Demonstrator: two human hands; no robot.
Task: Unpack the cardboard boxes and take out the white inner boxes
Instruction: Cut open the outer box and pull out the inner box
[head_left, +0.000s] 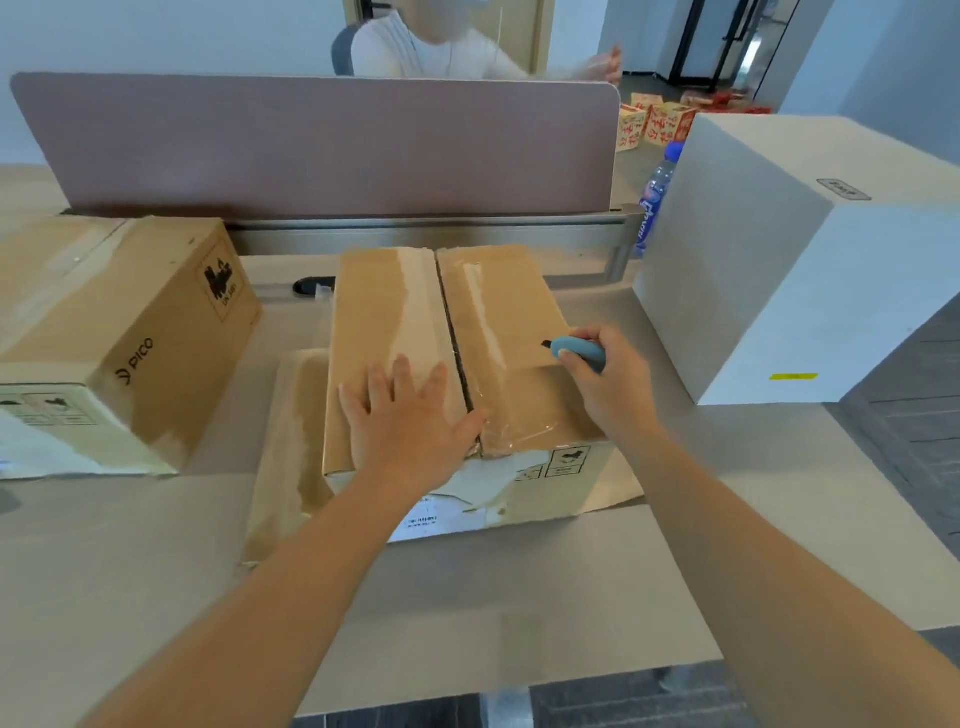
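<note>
A brown cardboard box (498, 312) stands in the middle of the desk, its two top flaps lying down with a dark slit along the centre seam. My left hand (408, 415) lies flat with spread fingers on the left flap, near the front edge. My right hand (608, 382) grips a small blue box cutter (579, 352), its tip resting on the right flap. A white inner box (789, 260) stands on the desk to the right. No white box shows inside the middle carton.
A second taped cardboard box (130, 332) marked PICO sits at the left. A brown desk divider (322, 145) runs behind, with a person seated beyond it. A water bottle (655, 195) stands by the white box. The desk's front edge (519, 691) is close.
</note>
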